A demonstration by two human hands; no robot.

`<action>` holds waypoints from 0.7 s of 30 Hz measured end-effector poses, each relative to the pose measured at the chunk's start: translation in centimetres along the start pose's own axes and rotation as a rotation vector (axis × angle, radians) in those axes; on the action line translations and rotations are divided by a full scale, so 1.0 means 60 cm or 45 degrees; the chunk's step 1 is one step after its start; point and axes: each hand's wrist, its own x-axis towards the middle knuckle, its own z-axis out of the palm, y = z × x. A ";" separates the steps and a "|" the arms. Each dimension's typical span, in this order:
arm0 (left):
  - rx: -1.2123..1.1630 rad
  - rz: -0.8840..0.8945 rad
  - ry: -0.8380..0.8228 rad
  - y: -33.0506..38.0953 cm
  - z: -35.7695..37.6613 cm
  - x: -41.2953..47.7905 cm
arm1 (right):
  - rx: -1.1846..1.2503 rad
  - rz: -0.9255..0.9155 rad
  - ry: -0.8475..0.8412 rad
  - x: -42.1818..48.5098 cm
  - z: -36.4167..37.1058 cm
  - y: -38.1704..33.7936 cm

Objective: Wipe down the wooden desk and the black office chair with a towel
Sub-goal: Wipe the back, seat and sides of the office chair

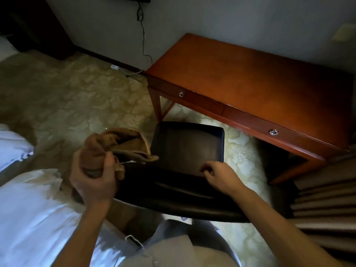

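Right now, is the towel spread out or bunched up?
Bunched: the left hand grips the brown towel as a crumpled wad by the chair, none laid flat.

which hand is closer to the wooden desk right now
Right. The right hand rests on the back of the black office chair, in front of the wooden desk; the left hand holds the towel farther off, left of the chair.

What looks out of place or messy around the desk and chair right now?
A black cable dangles down the wall and trails loose on the carpet by a white plug, left of the wooden desk. The black chair stands clear of the desk, askew to it. No spills or damage show.
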 end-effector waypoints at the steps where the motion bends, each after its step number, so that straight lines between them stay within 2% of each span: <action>1: -0.020 0.006 0.014 -0.008 -0.001 0.016 | 0.031 -0.011 0.008 -0.004 0.006 -0.021; 3: -0.042 0.010 0.003 -0.021 0.003 0.050 | 0.130 -0.074 0.008 -0.013 0.013 -0.073; 6: 0.127 0.061 -0.117 -0.045 0.024 0.099 | 0.220 -0.339 0.002 -0.047 0.022 -0.165; 9: 0.315 0.141 -0.327 -0.059 0.044 0.144 | -0.144 -0.548 0.016 -0.091 0.069 -0.234; 11: 0.318 0.175 -0.344 -0.069 0.050 0.166 | -0.401 -0.536 0.067 -0.099 0.102 -0.257; 14: 0.226 0.165 -0.277 -0.076 0.068 0.191 | -0.592 -0.496 0.310 -0.075 0.108 -0.266; 16: 0.170 0.143 -0.270 -0.075 0.089 0.209 | -0.632 -0.487 0.419 -0.054 0.095 -0.266; 21: 0.093 0.156 -0.269 -0.076 0.146 0.247 | -0.685 -0.473 0.507 0.000 0.071 -0.258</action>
